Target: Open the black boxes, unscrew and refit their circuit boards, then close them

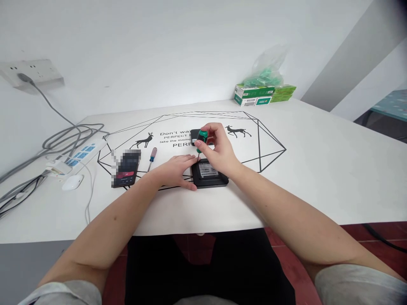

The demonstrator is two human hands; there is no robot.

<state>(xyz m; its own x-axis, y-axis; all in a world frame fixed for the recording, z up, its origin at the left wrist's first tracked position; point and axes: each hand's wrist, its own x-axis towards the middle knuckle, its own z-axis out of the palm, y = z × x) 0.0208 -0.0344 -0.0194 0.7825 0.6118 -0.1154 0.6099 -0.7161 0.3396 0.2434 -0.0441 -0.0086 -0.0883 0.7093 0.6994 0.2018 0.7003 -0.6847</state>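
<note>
My right hand (218,144) is closed around the green and black handle of a screwdriver (202,136). Its thin shaft points down to the upper left corner of a black rectangular device (210,183), whose recess shows a white printed label. Against the left side of that device lies my left hand (178,169), thumb and fingers stretched apart at its two left corners. The screwdriver tip is partly hidden by the left fingertips. Just behind, partly covered by my right hand, is a second black piece (194,135).
A smaller screwdriver (153,156) and a partly pixelated phone (127,169) lie to the left. Farther left are a power strip (84,154), cables (74,129) and a white earbud case (72,182). Green and white boxes (254,95) with a plastic bag (267,70) stand at the back right.
</note>
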